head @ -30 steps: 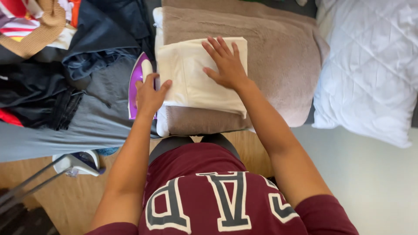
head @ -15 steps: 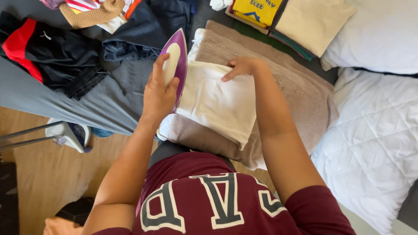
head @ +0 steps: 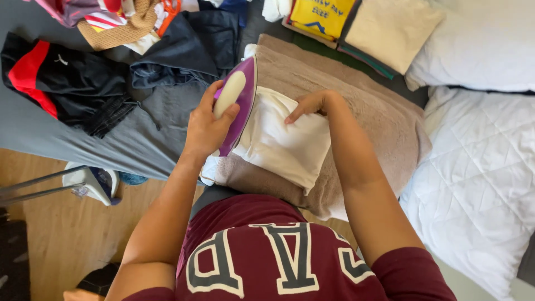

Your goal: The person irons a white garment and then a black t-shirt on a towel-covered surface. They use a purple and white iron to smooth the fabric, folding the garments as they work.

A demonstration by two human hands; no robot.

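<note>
Gripping the cream handle of a purple iron [head: 238, 106], the left hand [head: 205, 129] has its fingers wrapped tight round it, thumb along the near side. Iron sits w/ its flat side on the left edge of a folded white cloth [head: 284, 144], nose pointing away from the person. Right hand [head: 310, 103] rests on the cloth's far edge, fingers together & curled, tips pressing the fabric down, holding nothing. Cloth lies on a beige towel [head: 362, 111] spread over the bed, approx. centre of view, just in front of the person's maroon shirt [head: 267, 256].

Left of the towel: grey sheet [head: 83, 142] w/ a black & red jacket [head: 50, 78] and a dark blue garment [head: 184, 47] heaped on it; more mixed clothes at the top left. Beyond the towel: a yellow folded top [head: 323, 17] and a tan one [head: 393, 28] side by side. Right: white quilted pillow [head: 479, 173], another white pillow [head: 479, 42] above it. Wood floor [head: 67, 234] lower left.
</note>
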